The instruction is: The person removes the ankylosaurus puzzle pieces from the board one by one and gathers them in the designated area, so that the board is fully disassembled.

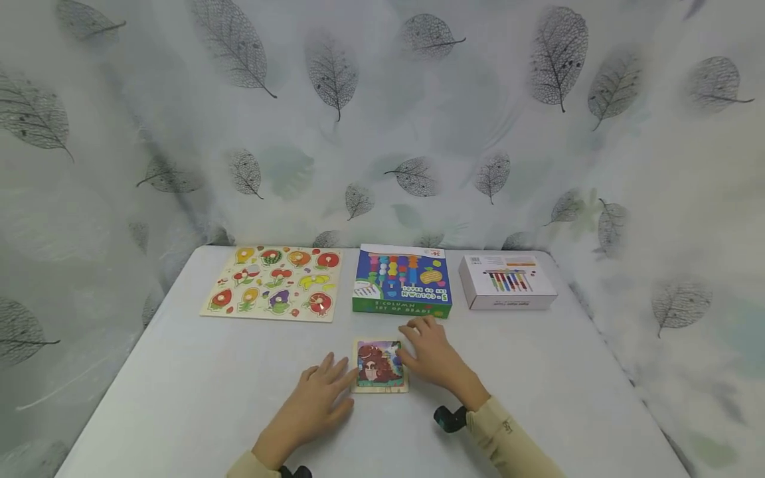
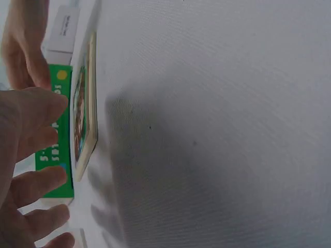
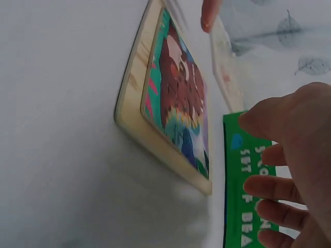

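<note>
A small square wooden puzzle (image 1: 380, 367) with a red-brown dinosaur picture lies flat on the white table between the two hands. My left hand (image 1: 317, 401) is at its left side, fingers spread and relaxed, holding nothing. On the other side, my right hand (image 1: 433, 355) hovers near the upper right corner, its fingers loosely bent. In the right wrist view, the puzzle (image 3: 181, 88) shows a pale wooden frame around the picture, and a gap separates it from the right hand (image 3: 295, 150). The left wrist view shows the left hand (image 2: 31, 160) beside the puzzle's edge (image 2: 92, 103).
Behind the puzzle stands a blue and green bead-set box (image 1: 402, 282). A wooden fruit peg board (image 1: 271, 284) lies at the back left, and a white box (image 1: 508, 283) with a printed picture sits at the back right. A leaf-patterned curtain (image 1: 382, 133) surrounds the table (image 1: 179, 398).
</note>
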### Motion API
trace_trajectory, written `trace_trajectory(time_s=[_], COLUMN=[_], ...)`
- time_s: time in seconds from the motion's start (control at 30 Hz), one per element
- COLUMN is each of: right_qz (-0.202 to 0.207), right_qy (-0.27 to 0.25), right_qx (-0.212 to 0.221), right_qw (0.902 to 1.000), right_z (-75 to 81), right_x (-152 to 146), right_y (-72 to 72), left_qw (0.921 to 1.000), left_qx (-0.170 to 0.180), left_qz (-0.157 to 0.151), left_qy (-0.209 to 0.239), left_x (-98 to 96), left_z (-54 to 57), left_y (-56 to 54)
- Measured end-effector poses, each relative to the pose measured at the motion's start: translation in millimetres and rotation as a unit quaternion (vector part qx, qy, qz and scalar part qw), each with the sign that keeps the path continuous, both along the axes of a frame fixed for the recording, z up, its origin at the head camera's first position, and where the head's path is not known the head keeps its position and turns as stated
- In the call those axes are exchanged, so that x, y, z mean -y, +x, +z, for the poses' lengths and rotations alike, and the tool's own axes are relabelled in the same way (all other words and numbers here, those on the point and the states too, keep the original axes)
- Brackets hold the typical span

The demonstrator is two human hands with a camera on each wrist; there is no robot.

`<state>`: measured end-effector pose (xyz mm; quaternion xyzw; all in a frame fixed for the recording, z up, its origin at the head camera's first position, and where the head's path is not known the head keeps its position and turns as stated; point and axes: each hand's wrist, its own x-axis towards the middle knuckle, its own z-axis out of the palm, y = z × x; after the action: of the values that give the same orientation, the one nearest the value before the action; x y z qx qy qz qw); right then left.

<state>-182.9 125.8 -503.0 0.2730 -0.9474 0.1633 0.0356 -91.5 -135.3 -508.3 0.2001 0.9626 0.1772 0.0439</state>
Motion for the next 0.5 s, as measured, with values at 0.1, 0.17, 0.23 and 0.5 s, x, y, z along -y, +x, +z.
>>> trace_trajectory(time_s=[0.1,0.17,0.23,0.5], right_qz=[0.061,0.096,0.125,0.189], right_qy=[0.031,0.051,0.063,0.113], right_qx=[0.022,0.026,0.029,0.03], right_qw=[0.9974,0.9937,0.9897,0.9749], right_z=[1.6,1.2,0.8,-6.6], right_x=[18.2,29.3,37.9,52.8], right_y=[-11.0,-16.6,-21.4,-33.0], left_qw=[0.9982,0.9956,0.9929,0.9905], left_qx=[-0.04,-0.06,-0.077,-0.08], left_qz=[-0.033,-0.05,-0.063,-0.083], left_qy=[-0.03,-0.052,-0.065,-0.076], left_x=[-7.0,-9.3,-11.2,-14.8], left_z=[-0.2,-3.1,-5.6,-9.0], left_y=[-5.3,-8.2,-10.6,-8.1])
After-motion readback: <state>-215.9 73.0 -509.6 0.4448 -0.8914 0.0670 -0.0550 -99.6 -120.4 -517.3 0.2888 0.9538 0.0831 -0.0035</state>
